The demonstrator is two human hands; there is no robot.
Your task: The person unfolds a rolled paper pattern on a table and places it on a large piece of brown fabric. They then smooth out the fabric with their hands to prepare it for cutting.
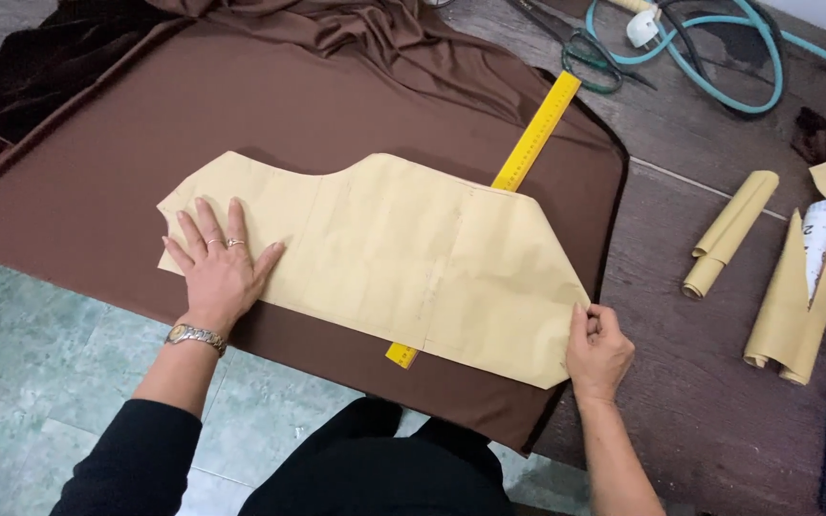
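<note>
left hand (pixel 219 270): lay flat, fingers spread, on paper pattern (pixel 403 258) | right hand (pixel 597 346): pinched pattern's right corner | pattern: lay on brown fabric (pixel 97 162) over yellow ruler (pixel 535 132), on desk (pixel 709 382)

Two rolled paper sheets (pixel 730 232) (pixel 800 296) lie on the dark wooden desk (pixel 690 382). Scissors (pixel 580 46) and a teal cable (pixel 719 48) rest at the far edge.
</note>
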